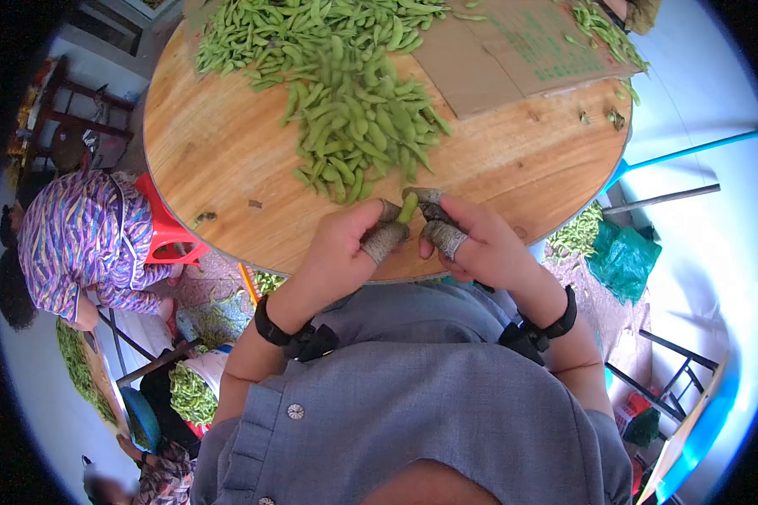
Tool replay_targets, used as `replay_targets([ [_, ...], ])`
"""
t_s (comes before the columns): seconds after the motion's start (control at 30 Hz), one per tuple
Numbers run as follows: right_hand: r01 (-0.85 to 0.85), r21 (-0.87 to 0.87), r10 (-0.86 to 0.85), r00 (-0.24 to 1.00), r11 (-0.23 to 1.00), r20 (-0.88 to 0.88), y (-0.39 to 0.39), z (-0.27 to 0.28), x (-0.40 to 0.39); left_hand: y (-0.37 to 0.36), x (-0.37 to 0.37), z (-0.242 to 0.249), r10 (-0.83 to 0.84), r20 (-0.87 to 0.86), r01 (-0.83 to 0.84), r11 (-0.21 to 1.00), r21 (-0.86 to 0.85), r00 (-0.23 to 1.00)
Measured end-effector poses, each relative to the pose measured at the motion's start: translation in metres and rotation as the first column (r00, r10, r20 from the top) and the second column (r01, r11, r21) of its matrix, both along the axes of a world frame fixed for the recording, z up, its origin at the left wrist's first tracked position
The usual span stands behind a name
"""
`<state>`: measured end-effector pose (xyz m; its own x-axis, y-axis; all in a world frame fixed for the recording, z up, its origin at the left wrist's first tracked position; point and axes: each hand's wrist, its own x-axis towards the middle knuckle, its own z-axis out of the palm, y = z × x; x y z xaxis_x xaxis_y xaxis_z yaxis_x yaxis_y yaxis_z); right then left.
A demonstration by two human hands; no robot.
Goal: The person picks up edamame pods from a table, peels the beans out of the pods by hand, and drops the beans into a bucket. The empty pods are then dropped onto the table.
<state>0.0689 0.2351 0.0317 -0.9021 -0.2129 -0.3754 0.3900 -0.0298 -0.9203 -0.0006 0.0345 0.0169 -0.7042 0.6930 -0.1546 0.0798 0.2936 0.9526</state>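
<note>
A green soybean pod (408,208) is pinched in my left hand (338,246), between thumb and finger, above the table's near edge. My right hand (486,242) is curled just to the right, its fingertip against the pod's upper end. Greyish wraps cover the thumb and finger of both hands. Beyond them, a heap of soybean pods (366,126) spreads over the round wooden table (227,160).
Flattened cardboard (501,63) lies at the table's far right. A person in a patterned outfit (84,227) sits on a red stool (170,227) at left. A bucket of pods (195,391) and a green plastic bag (625,261) are on the floor.
</note>
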Motion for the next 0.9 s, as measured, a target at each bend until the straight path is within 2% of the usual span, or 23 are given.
replay_targets([
  [0.03, 0.000, -0.097, 0.007, 0.998, 0.995, 0.066, 0.003, 0.001, -0.001, 0.000, 0.001, 0.001, -0.067, -0.434, 0.033, 0.996, -0.085, 0.899],
  [0.07, 0.007, -0.195, 0.019, 0.991, 0.981, 0.132, 0.004, 0.001, 0.000, 0.000, 0.001, 0.000, -0.072, -0.430, 0.039, 0.996, -0.085, 0.900],
  [0.13, 0.000, -0.198, 0.027, 0.991, 0.980, 0.130, 0.005, -0.001, -0.003, 0.001, -0.001, -0.003, -0.177, -0.633, 0.055, 0.977, -0.208, 0.754],
  [0.2, -0.008, -0.205, 0.035, 0.991, 0.979, 0.126, 0.004, -0.005, -0.002, 0.001, -0.003, -0.002, -0.180, -0.624, 0.070, 0.978, -0.197, 0.760],
  [0.27, 0.024, -0.330, 0.025, 0.989, 0.944, 0.143, 0.004, -0.010, 0.002, -0.001, -0.006, -0.001, -0.178, -0.616, 0.079, 0.980, -0.185, 0.767],
  [0.3, 0.025, -0.331, 0.024, 0.989, 0.943, 0.143, 0.004, -0.013, 0.004, -0.006, -0.009, -0.001, -0.127, -0.111, 0.123, 0.992, -0.039, 0.986],
  [0.33, 0.050, -0.501, 0.061, 0.978, 0.864, 0.202, 0.005, -0.015, 0.007, -0.008, -0.009, -0.001, -0.118, 0.436, 0.079, 0.991, 0.106, 0.892],
  [0.37, 0.085, -0.649, 0.107, 0.962, 0.756, 0.251, 0.005, -0.016, 0.008, -0.009, -0.009, -0.005, -0.116, 0.437, 0.077, 0.991, 0.106, 0.892],
  [0.43, 0.138, -0.606, 0.053, 0.957, 0.783, 0.287, -0.001, -0.015, 0.009, -0.011, -0.006, -0.018, -0.133, 0.667, -0.052, 0.967, 0.250, 0.733],
  [0.47, 0.194, -0.559, -0.007, 0.948, 0.806, 0.318, -0.004, -0.013, 0.008, -0.010, -0.005, -0.019, -0.136, 0.665, -0.049, 0.967, 0.252, 0.734],
  [0.5, 0.198, -0.558, -0.011, 0.948, 0.806, 0.319, -0.006, -0.011, 0.008, -0.005, 0.000, -0.020, -0.051, 0.331, -0.001, 0.988, 0.155, 0.942],
  [0.53, 0.165, -0.456, -0.030, 0.957, 0.874, 0.290, -0.007, -0.009, 0.007, -0.002, 0.003, -0.020, 0.001, -0.064, 0.002, 0.999, 0.047, 0.998],
  [0.57, 0.134, -0.347, -0.043, 0.965, 0.928, 0.257, -0.010, -0.008, 0.006, -0.001, 0.003, -0.019, 0.001, -0.064, 0.002, 0.999, 0.046, 0.998],
  [0.6, 0.134, -0.350, -0.043, 0.966, 0.927, 0.256, -0.012, -0.007, 0.006, 0.001, 0.003, -0.016, -0.029, -0.458, -0.025, 0.993, -0.113, 0.889],
  [0.63, 0.125, -0.327, -0.057, 0.976, 0.937, 0.210, -0.015, -0.007, 0.006, 0.001, 0.004, -0.013, -0.120, -0.765, -0.113, 0.963, -0.245, 0.633],
  [0.7, 0.120, -0.305, -0.074, 0.984, 0.945, 0.161, -0.018, -0.008, 0.006, 0.007, 0.009, -0.012, -0.088, -0.809, -0.160, 0.962, -0.220, 0.582],
  [0.73, 0.136, -0.335, -0.092, 0.985, 0.932, 0.146, -0.018, -0.011, 0.005, 0.009, 0.010, -0.012, -0.052, -0.848, -0.204, 0.961, -0.186, 0.527],
  [0.77, 0.153, -0.367, -0.110, 0.985, 0.918, 0.134, -0.019, -0.014, 0.005, 0.009, 0.010, -0.012, -0.056, -0.849, -0.200, 0.961, -0.188, 0.526],
  [0.87, 0.184, -0.444, -0.105, 0.975, 0.877, 0.196, -0.017, -0.020, 0.008, 0.007, 0.011, -0.014, -0.034, -0.815, -0.173, 0.971, -0.163, 0.578],
  [0.9, 0.188, -0.449, -0.105, 0.973, 0.874, 0.203, -0.019, -0.022, 0.010, 0.006, 0.012, -0.012, 0.040, -0.646, -0.129, 0.988, -0.090, 0.762],
])
